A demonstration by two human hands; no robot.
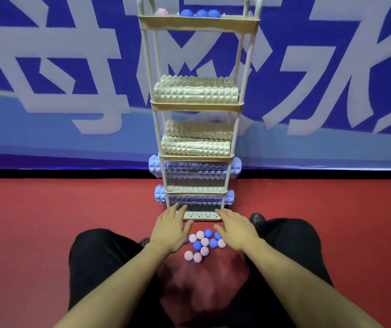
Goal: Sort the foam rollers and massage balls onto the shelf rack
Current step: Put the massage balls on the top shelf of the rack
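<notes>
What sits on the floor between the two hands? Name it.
Head view: a cluster of pink and blue massage balls lies between the left hand and right hand.

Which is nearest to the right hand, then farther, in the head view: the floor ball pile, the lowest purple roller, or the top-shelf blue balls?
From the right hand:
1. Floor ball pile, just left of it.
2. Lowest purple roller, just above, bottom shelf.
3. Top-shelf blue balls, highest tier.

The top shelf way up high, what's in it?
The top shelf holds spiky massage balls: one pink ball at the left and three blue balls beside it. Only their tops show above the rim, so anything lower inside stays hidden.
</notes>
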